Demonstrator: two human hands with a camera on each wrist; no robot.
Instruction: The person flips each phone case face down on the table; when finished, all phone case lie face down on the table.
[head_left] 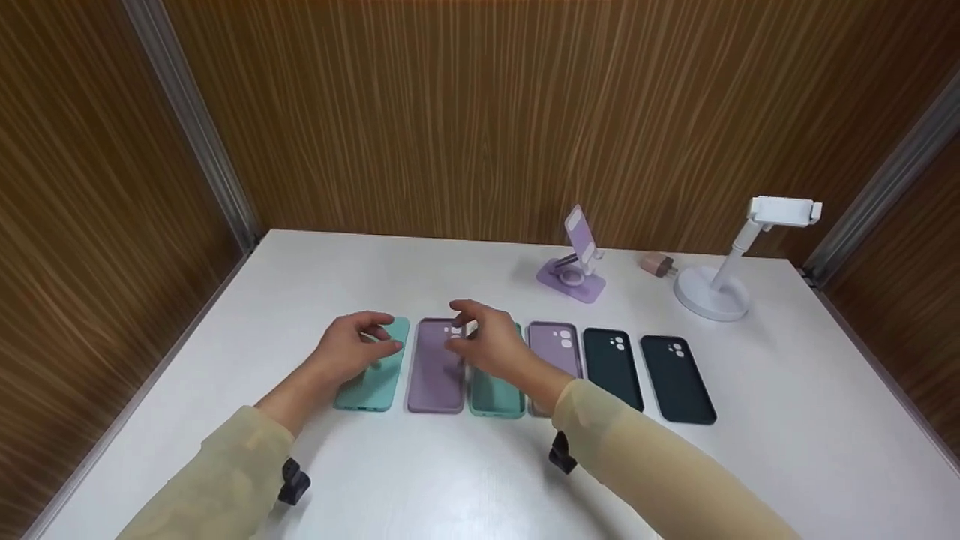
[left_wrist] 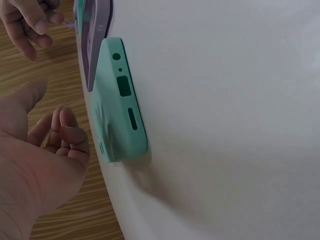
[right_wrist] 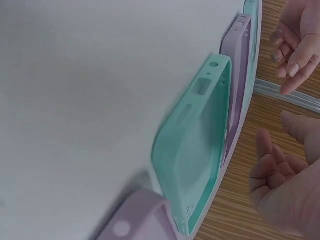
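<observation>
My left hand hovers over a teal phone case at the left end of a row, its back facing up. Fingers loosely bent, this hand holds nothing. My right hand is above the upper part of a purple phone case and a second teal phone case, both with their hollow side up. Thumb and fingers stand apart, with nothing between them. In the right wrist view, the second teal case's open inside shows beside that hand. Partly behind the right forearm lies another purple phone case.
Two dark green phone cases continue the row to the right. Behind it stand a purple folding phone stand, a pink-and-black plug adapter and a white phone stand. Wood-grain panels enclose the white table.
</observation>
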